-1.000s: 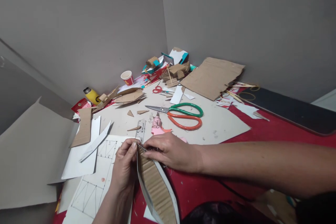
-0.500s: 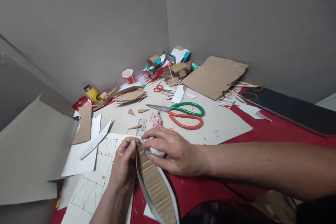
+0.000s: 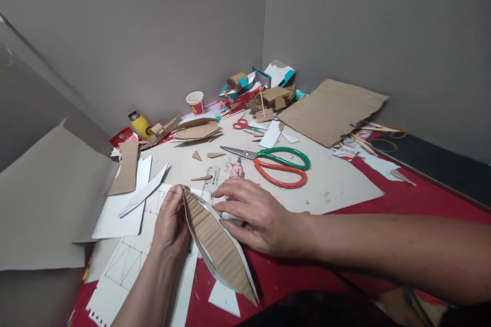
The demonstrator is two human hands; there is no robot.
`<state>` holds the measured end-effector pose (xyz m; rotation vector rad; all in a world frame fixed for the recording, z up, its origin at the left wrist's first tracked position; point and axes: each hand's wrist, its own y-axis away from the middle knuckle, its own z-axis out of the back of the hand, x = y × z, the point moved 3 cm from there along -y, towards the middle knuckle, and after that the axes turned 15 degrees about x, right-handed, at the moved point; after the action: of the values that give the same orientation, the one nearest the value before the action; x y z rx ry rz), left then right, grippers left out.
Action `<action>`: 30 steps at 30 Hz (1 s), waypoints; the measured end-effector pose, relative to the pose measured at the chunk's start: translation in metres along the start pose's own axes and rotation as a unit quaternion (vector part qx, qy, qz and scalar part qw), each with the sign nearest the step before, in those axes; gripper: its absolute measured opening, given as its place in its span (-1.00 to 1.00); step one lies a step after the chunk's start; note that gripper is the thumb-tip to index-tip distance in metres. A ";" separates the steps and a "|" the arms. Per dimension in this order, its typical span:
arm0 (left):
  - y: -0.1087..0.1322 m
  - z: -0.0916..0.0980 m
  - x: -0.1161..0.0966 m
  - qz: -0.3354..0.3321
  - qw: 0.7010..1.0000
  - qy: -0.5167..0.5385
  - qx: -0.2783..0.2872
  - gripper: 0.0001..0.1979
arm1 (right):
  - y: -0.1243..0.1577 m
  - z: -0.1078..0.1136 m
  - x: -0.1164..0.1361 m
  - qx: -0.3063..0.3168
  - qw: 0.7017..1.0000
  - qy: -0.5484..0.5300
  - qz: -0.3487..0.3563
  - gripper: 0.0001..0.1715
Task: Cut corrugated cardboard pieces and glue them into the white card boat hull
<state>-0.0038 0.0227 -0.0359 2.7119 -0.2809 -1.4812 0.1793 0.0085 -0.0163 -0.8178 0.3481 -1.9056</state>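
Observation:
My left hand (image 3: 171, 219) is closed on the pointed far end of a small cardboard boat hull (image 3: 215, 240), with a corrugated brown floor and thin pale sides. The hull's near end tapers to a point above the red tabletop. My right hand (image 3: 257, 214) is beside the hull's right wall, its fingers stretched out and slightly apart; whether they touch the wall I cannot tell. Just beyond those fingers lies a pink tool with a dark nozzle (image 3: 237, 169), partly hidden by the hand. A clear ruler (image 3: 212, 176) lies close by.
Large scissors (image 3: 282, 163) with green and orange handles lie ahead. Small red scissors (image 3: 241, 124), a paper cup (image 3: 195, 103), a yellow bottle (image 3: 140, 125) and a cardboard sheet (image 3: 332, 111) sit farther back. Drawn paper (image 3: 126, 265) and cardboard scraps (image 3: 197, 156) lie around the hands.
The hull has shifted left and up in view, so its near end now shows. My right fingers have moved away from the hull's far tip. The whole view has turned a little left.

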 end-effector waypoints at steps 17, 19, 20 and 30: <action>0.004 0.028 -0.044 -0.176 0.976 0.013 -0.128 -0.85 | 0.000 -0.019 -0.011 0.155 0.828 -0.424 -0.331 -0.68; 0.008 0.029 -0.050 -0.203 0.969 0.010 -0.139 -0.85 | -0.001 -0.024 -0.008 0.218 0.763 -0.506 -0.339 -0.62; 0.009 0.029 -0.052 -0.211 0.967 0.009 -0.143 -0.84 | -0.001 -0.025 -0.006 0.242 0.738 -0.534 -0.335 -0.59; 0.010 0.026 -0.046 -0.223 0.963 -0.009 -0.154 -0.84 | 0.005 -0.033 -0.005 0.256 0.630 -0.665 -0.310 -0.71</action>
<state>-0.0512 0.0223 -0.0100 2.6083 0.5532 -1.4813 0.1618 0.0067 -0.0451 -1.7770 -1.4833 -1.2568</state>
